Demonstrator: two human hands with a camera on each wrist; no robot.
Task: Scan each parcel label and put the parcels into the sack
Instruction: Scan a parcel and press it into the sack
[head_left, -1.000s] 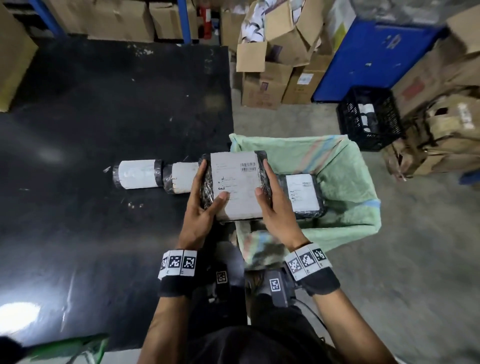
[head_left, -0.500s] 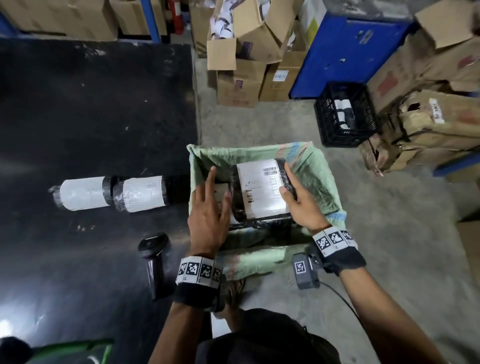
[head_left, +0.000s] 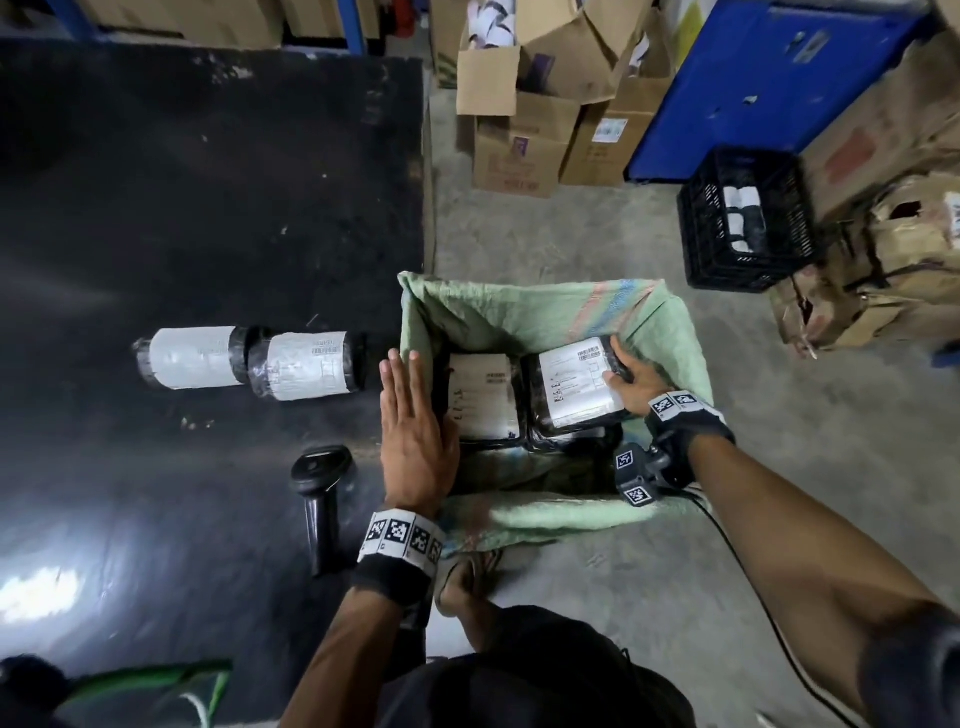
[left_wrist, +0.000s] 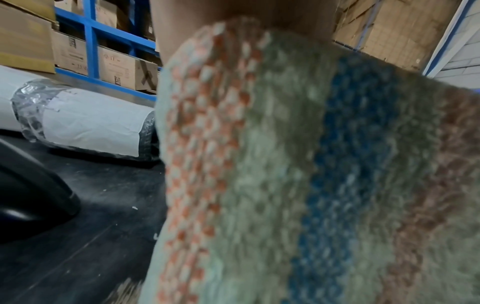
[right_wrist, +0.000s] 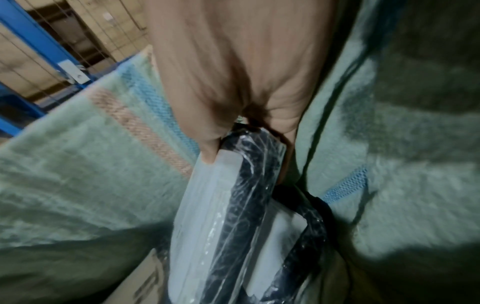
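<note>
On the far left of our black table (head_left: 208, 208) lie two round parcels wrapped in white paper, end to end and touching. The left roll (head_left: 189, 356) is farther from the sack, and the right roll (head_left: 306, 366) lies just beside it. Near the table's front edge lies our black scanner (head_left: 319, 486), with nothing holding it.

Next comes our left hand (head_left: 415, 436). Its fingers (head_left: 397, 384) are straight and flat, close together, and they hold nothing. The hand is at the left wall of the green sack (head_left: 524, 317), right where the table ends. In the left wrist view the woven cloth fills most of the picture, so we cannot tell if the palm presses on it.

Inside the sack sit two flat black parcels with white labels, side by side. The left parcel (head_left: 485, 397) lies just to the right of our left fingers, apart from them. The right parcel (head_left: 576, 384) is the one we hold. Our right hand (head_left: 631, 382) grips its right edge: in the right wrist view the thumb lies on the label side and the other fingers curl round the back, next to the sack's right wall
</note>
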